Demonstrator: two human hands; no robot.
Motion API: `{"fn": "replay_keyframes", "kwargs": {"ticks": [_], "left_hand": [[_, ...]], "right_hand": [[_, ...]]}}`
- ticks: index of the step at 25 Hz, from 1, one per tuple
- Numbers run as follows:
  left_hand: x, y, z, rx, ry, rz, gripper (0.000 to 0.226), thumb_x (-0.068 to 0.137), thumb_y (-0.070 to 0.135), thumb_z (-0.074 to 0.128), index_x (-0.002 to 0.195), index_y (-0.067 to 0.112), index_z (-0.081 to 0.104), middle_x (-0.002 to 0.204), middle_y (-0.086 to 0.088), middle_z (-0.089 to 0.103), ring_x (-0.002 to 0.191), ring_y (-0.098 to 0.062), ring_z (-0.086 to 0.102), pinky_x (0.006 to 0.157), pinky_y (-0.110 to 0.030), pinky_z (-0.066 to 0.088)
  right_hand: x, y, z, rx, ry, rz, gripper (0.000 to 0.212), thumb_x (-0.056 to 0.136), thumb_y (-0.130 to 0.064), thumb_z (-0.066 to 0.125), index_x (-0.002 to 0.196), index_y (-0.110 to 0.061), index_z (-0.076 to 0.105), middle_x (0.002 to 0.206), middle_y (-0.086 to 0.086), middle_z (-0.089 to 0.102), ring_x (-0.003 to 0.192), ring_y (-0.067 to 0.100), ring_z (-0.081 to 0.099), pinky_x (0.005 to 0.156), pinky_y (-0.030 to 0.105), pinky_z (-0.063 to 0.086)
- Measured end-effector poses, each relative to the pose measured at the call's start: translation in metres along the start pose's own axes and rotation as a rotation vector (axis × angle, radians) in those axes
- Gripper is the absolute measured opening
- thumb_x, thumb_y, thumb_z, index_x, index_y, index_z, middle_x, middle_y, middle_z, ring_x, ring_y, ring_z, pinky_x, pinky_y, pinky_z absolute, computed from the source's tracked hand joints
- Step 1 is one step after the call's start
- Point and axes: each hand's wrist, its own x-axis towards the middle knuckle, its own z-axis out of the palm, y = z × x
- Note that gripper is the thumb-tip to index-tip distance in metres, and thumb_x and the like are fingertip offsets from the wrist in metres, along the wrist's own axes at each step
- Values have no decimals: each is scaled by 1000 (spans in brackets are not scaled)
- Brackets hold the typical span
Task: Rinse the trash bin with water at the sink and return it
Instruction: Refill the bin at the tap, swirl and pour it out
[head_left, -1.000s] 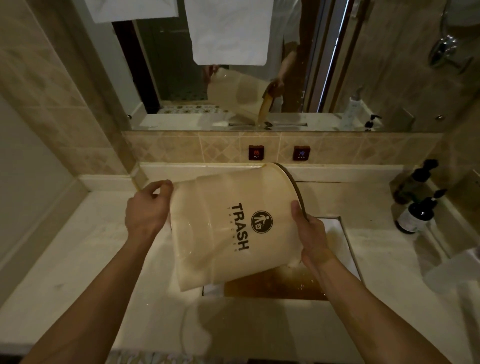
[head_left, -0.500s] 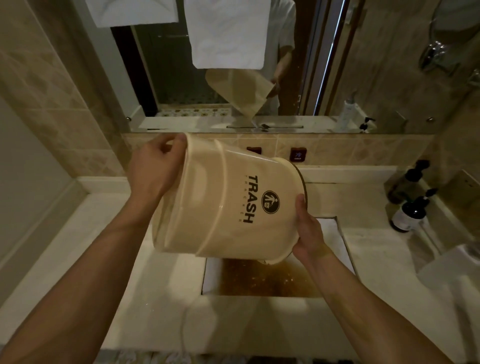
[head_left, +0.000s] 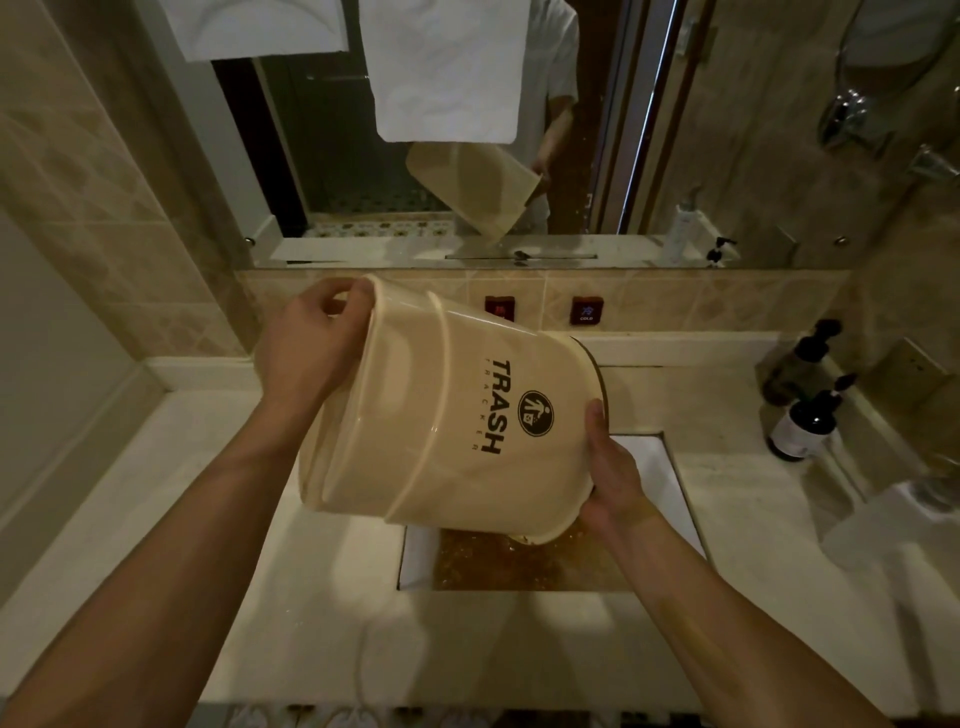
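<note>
While it is tipped steeply, with its mouth turned down and to the right, the beige trash bin (head_left: 441, 415) is held in the air above the rectangular sink (head_left: 670, 483), and the words "TRASH TRACKER" and a round emblem are displayed on its near wall. The base edge at the upper left is grasped by the left hand (head_left: 306, 348), whose fingers are curled over it. The rim at the lower right is gripped by the right hand (head_left: 613, 478), the thumb being laid on the outer wall. Brownish water (head_left: 524, 566) is seen in the basin directly beneath the mouth. The sink is set into a pale countertop (head_left: 208, 519). Two dark pump bottles (head_left: 805, 415) are placed at the far right of the counter. Two small dark wall plates (head_left: 587, 310), one marked "COLD", are fixed to the tiled backsplash beyond the bin. In the mirror (head_left: 332, 156) above, the tilted bin is reflected, and white towels (head_left: 447, 67) are hung across its top.
</note>
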Motion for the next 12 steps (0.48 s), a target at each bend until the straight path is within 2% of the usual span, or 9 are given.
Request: {"fn": "replay_keyframes", "kwargs": {"ticks": [2,5,7,8,10,11,12], "left_hand": [[-3,-17,-1,-81,-14,-40,49,88,62,41,115,31,68,107,-2,73,100,-25,66,90,-44,52],[-10,-54,3,-322,-66,-229,58,84,68,42,112,24,68,106,-5,70,96,-25,65,89,-50,54],[-18,-74,10,-455,-133,-438,60,87,64,47,121,18,64,107,-11,68,92,-25,62,80,-43,54],[-24,-84,15,-498,-159,-552,58,89,60,49,118,12,65,97,-12,67,86,-25,60,74,-39,52],[-37,-102,24,-526,-229,-719,50,92,56,50,90,9,64,74,-9,60,78,-28,55,71,-38,47],[-43,-110,29,-549,-273,-779,47,92,56,49,87,11,62,76,-9,59,80,-30,55,72,-40,48],[-48,-117,33,-591,-322,-836,47,92,57,48,94,12,61,85,-11,61,84,-31,57,72,-42,49]], "right_hand": [[-6,-10,4,-67,-30,-49,68,75,-62,70,119,-10,66,116,14,70,105,36,67,90,61,51],[-16,-33,20,-240,-45,-180,44,80,-51,70,104,-15,72,102,7,75,97,31,70,84,53,56],[-23,-47,39,-426,-38,-301,24,76,-43,75,91,-23,74,88,-2,77,91,26,71,78,41,59],[-27,-51,49,-555,-33,-367,22,73,-43,76,88,-27,73,83,-5,76,88,22,71,76,37,60],[-31,-51,65,-864,-46,-496,44,63,-62,75,89,-26,73,81,-4,74,81,17,69,75,40,59],[-34,-48,69,-1007,-45,-547,58,59,-72,70,90,-23,73,81,-4,73,79,15,67,74,40,58],[-37,-44,74,-1129,-50,-601,64,59,-76,66,91,-21,72,79,-4,71,77,12,65,72,37,57]]}}
